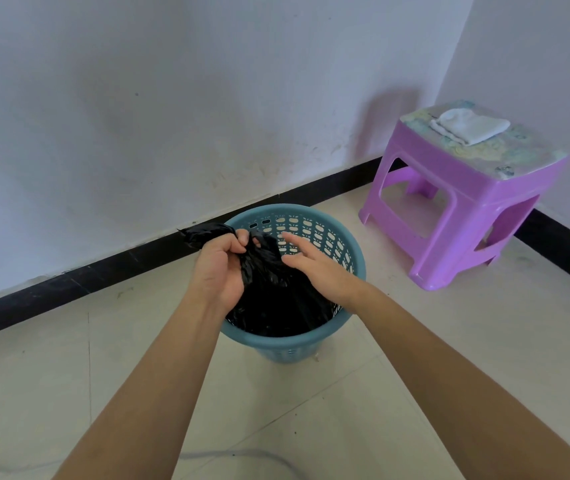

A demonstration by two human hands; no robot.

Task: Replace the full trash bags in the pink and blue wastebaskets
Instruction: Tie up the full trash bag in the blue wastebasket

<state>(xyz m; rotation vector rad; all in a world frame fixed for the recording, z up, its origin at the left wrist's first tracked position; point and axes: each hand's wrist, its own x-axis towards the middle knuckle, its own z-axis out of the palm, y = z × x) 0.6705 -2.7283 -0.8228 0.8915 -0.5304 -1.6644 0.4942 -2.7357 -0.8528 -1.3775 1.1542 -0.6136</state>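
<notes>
Lying inside blue wastebasket [290, 351] on floor [311, 410] – black trash bag [276, 299], top bunched & being clutched by left grip [219, 268]. Hovering just beside bag – right grip [318, 271], fingers spread, holding nothing. Standing off to rt: purple stool [463, 188] w/ white cloth [470, 128] on top.

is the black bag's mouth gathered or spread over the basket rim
Gathered: left hand grips the black bag by its bunched neck; the blue basket's visible rim is bare.

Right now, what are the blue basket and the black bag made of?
The blue wastebasket looks like matte moulded plastic, with cut-out holes. The black bag seems thin glossy plastic film; it crumples where the left hand grips it.
</notes>
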